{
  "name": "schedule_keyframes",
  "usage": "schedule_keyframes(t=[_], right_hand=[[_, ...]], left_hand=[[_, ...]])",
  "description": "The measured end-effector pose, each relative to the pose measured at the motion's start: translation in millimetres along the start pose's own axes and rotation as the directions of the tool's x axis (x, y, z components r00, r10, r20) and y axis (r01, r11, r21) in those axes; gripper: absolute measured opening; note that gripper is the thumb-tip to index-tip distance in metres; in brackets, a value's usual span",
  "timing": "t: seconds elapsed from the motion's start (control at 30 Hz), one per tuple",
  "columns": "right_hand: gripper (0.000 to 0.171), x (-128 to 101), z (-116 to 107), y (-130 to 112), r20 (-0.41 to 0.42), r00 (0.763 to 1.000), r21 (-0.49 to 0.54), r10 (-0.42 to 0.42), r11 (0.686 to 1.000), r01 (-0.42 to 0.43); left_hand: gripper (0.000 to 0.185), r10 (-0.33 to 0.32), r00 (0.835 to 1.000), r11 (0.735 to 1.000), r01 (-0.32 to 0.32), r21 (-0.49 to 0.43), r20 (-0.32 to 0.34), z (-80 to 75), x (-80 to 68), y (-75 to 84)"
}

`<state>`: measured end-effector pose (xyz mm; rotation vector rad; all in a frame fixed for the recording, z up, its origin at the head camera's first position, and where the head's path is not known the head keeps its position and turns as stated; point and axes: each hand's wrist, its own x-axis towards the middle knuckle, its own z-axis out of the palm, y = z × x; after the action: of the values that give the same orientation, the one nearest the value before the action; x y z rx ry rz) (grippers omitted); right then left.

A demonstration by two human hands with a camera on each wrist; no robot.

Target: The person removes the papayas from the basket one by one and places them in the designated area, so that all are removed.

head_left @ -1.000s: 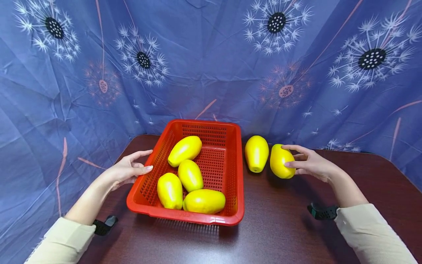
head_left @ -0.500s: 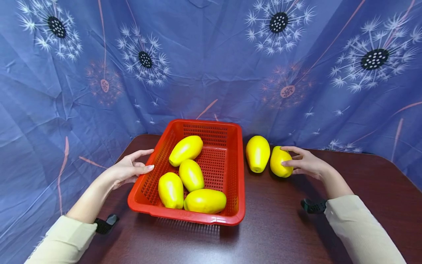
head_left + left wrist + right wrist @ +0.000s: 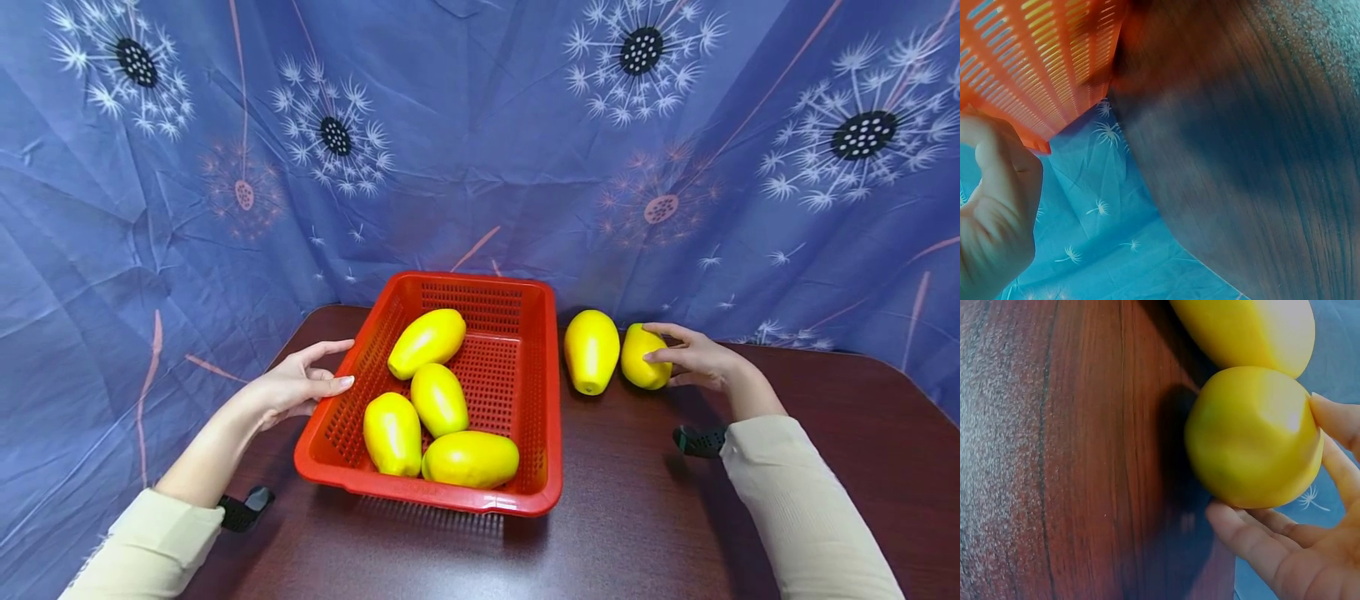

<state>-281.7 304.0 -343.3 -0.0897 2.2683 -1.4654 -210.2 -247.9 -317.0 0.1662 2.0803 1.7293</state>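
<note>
My right hand [image 3: 697,360] sits right of centre in the head view, fingers curled around the far-right yellow fruit [image 3: 645,357], which rests on the dark wooden table [image 3: 637,517] against the blue backdrop. In the right wrist view my fingers [image 3: 1254,540] cup it from below and another fingertip touches its upper right side, so it lies inside my grip, not ahead of it. Its long axis seems to run away from me toward the backdrop, blunt end facing the wrist camera. Immediately to its left lies a second yellow fruit [image 3: 591,350], touching or nearly touching it, and further left the red basket [image 3: 551,450] with four fruits inside. My right hand is far nearer this fruit; my left hand [image 3: 296,387] rests at the basket's left rim, thumb and fingers loosely spread, touching the edge
</note>
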Motion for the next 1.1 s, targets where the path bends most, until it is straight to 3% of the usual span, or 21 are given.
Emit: schedule_keyframes(t=[1.1], right_hand=[[0.08, 6.4, 0.0, 0.3, -0.054, 0.998, 0.009, 0.017, 1.0, -0.016]], left_hand=[[0.077, -0.008, 1.0, 1.0, 0.009, 0.011, -0.013, 0.9, 0.1, 1.1]])
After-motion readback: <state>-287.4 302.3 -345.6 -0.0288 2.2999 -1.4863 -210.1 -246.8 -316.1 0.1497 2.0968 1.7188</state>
